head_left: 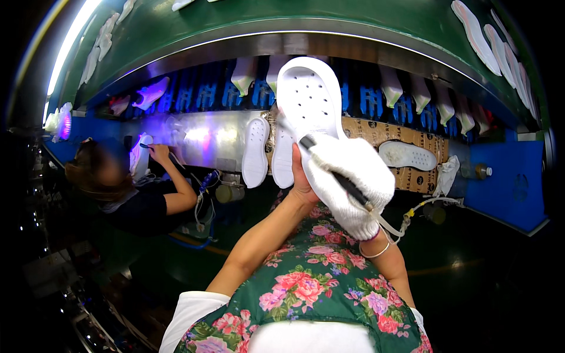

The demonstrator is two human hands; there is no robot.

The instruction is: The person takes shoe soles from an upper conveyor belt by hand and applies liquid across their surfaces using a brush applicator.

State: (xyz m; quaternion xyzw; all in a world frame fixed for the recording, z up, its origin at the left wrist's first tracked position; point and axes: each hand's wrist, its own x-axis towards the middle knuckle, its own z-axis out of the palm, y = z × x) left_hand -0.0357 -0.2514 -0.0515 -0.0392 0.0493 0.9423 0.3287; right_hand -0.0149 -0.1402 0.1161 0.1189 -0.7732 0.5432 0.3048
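Note:
My bare left hand (302, 176) grips a white perforated shoe sole (311, 88) from below and lifts it above the bench, its dotted inner side facing up. A white knit glove covers my right hand (356, 179), closed around a black-handled brush (351, 191) with a clear tube running from its rear end. The blurred brush tip lies at the left edge of the sole; whether it touches cannot be made out. Just beyond my left hand, a white sole (282, 159) lies partly hidden by the raised one, beside another white sole (255, 154).
Flattened cardboard (424, 136) covers the bench's right part, bearing a greyish-white sole (407, 154). Behind runs a rack with blue holders (371, 101) and hanging shoes (391, 87), below a green shelf (247, 23). At left, another person (147, 191) works on a shoe. A bottle (482, 171) stands right.

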